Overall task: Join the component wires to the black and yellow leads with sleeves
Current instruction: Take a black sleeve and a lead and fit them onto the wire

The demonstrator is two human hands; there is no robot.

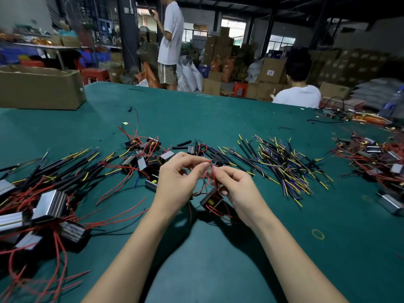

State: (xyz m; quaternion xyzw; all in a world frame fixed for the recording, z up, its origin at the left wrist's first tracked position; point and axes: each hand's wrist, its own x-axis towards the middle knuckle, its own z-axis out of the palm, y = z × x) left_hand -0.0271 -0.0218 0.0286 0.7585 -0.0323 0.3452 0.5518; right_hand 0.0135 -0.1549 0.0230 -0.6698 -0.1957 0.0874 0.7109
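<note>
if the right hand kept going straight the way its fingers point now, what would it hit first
The right hand points up and left, pinching a red wire. Almost at once it would likely meet the left hand's fingertips, which pinch the same wire; depth between them is unclear.

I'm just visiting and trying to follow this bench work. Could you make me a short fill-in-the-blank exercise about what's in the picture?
1. Both hands, the left hand and the right hand, pinch thin ___ wires.
2. The table is covered in ___ cloth.
3. Below the hands hangs a small black component with a ___ patch.
4. The cardboard box stands at the table's far ___ corner.

Missing words: red; green; yellow; left
</note>
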